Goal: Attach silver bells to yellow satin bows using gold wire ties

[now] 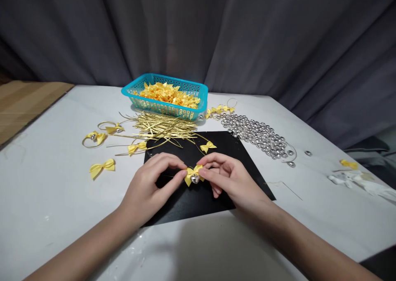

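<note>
Between my two hands is a yellow ribbon bow (189, 177) with a silver jingle bell (194, 179) at its middle. My left hand (157, 182) pinches the bow's left loop between thumb and fingers. On the other side, my right hand (227, 176) grips the right loop the same way. Both hands are just above a black mat (182, 207). A thin wire end shows faintly behind the bow; most of it is hidden. Close beyond the hands, another yellow bow (208, 146) lies at the mat's far edge.
A blue basket (204, 95) of yellow bows stands at the back. Before it lies a pile of gold wire ties (163, 126). Many silver bells (256, 134) are heaped at right. Bows with wire loops (95, 138) lie at left, crumpled plastic (361, 183) at far right.
</note>
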`<state>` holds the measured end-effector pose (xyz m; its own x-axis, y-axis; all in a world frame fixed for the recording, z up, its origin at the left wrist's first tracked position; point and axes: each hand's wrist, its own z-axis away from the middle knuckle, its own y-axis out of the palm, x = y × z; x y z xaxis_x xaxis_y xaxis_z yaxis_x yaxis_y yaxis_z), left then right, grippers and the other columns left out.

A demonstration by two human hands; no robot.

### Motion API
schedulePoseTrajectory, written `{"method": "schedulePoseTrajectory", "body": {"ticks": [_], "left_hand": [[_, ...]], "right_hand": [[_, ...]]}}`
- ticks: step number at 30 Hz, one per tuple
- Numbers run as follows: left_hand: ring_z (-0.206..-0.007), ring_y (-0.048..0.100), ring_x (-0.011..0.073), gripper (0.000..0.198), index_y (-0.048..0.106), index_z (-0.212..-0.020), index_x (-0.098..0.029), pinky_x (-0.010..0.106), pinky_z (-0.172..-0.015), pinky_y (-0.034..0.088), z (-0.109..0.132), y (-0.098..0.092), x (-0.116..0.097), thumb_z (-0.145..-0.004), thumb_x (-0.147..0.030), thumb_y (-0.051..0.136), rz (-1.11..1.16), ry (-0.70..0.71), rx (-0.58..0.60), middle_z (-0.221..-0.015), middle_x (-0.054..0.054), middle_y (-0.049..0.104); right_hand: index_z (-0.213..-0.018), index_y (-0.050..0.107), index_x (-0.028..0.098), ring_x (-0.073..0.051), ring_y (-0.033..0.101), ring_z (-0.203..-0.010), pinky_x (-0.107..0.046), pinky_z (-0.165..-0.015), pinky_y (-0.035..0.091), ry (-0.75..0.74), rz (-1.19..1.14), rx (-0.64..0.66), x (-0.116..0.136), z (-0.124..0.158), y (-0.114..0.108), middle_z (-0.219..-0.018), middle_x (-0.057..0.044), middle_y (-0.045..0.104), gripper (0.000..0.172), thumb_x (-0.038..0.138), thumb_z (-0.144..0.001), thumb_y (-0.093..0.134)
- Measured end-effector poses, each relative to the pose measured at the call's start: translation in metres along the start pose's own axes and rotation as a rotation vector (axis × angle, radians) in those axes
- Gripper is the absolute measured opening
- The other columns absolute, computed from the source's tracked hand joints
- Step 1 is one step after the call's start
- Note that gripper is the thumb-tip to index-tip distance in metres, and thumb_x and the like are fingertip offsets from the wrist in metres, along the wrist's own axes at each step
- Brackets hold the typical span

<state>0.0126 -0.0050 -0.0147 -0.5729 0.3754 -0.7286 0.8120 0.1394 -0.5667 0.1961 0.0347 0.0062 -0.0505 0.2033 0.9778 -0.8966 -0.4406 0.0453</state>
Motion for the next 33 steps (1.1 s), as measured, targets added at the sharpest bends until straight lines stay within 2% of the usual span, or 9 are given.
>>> {"method": "schedulePoseTrajectory", "body": {"ticks": [4, 7, 15, 22, 26, 33], "left_hand": [[-0.076, 0.06, 0.0178, 0.012, 0.063, -0.084, -0.02, 0.027, -0.069, 0.042, -0.003, -0.006, 0.003, -0.087, -0.022, 0.052, -0.281, 0.232, 0.045, -0.082, 0.005, 0.07], [-0.071, 0.06, 0.0189, 0.014, 0.067, -0.085, -0.021, 0.028, -0.064, 0.04, -0.006, -0.01, 0.004, -0.086, -0.021, 0.053, -0.463, 0.375, 0.034, -0.082, 0.006, 0.072], [-0.067, 0.06, 0.0164, 0.007, 0.061, -0.088, -0.017, 0.027, -0.059, 0.043, -0.006, -0.01, 0.009, -0.087, -0.017, 0.053, -0.611, 0.603, -0.004, -0.081, 0.004, 0.071], [-0.065, 0.059, 0.0158, 0.007, 0.054, -0.086, -0.016, 0.026, -0.055, 0.044, -0.006, -0.007, 0.011, -0.09, -0.017, 0.049, -0.626, 0.569, 0.002, -0.082, 0.004, 0.068], [-0.067, 0.06, 0.0171, 0.011, 0.051, -0.088, -0.016, 0.028, -0.055, 0.044, -0.004, -0.004, 0.014, -0.092, -0.015, 0.041, -0.668, 0.564, 0.075, -0.085, 0.006, 0.066], [-0.069, 0.059, 0.019, 0.012, 0.048, -0.093, -0.015, 0.03, -0.056, 0.045, 0.002, 0.002, 0.01, -0.093, -0.014, 0.036, -0.66, 0.562, 0.206, -0.086, 0.006, 0.063]], "right_hand": [[-0.083, 0.06, 0.013, -0.001, 0.039, -0.04, -0.012, -0.036, 0.038, 0.005, 0.021, 0.025, 0.0, 0.0, 0.001, -0.065, 0.004, 0.053, 0.02, 0.029, -0.075, 0.068], [-0.083, 0.059, 0.013, -0.001, 0.039, -0.04, -0.012, -0.037, 0.038, 0.018, 0.029, 0.046, -0.001, 0.001, 0.0, -0.064, 0.005, 0.052, 0.02, 0.03, -0.076, 0.068], [-0.083, 0.056, 0.013, 0.0, 0.039, -0.04, -0.013, -0.037, 0.037, 0.043, 0.01, 0.086, -0.002, 0.0, -0.003, -0.065, 0.005, 0.051, 0.03, 0.038, -0.073, 0.071], [-0.082, 0.055, 0.014, -0.002, 0.038, -0.04, -0.014, -0.038, 0.037, 0.059, 0.036, 0.12, -0.001, -0.002, -0.002, -0.063, 0.006, 0.049, 0.027, 0.036, -0.074, 0.069], [-0.083, 0.055, 0.015, -0.003, 0.038, -0.043, -0.016, -0.039, 0.038, 0.077, 0.092, 0.145, 0.0, -0.002, -0.002, -0.064, 0.005, 0.049, 0.02, 0.031, -0.076, 0.065], [-0.082, 0.06, 0.016, -0.006, 0.039, -0.05, -0.018, -0.045, 0.032, 0.061, 0.371, 0.148, 0.003, 0.001, -0.001, -0.064, 0.003, 0.05, 0.017, 0.032, -0.084, 0.056]]}}
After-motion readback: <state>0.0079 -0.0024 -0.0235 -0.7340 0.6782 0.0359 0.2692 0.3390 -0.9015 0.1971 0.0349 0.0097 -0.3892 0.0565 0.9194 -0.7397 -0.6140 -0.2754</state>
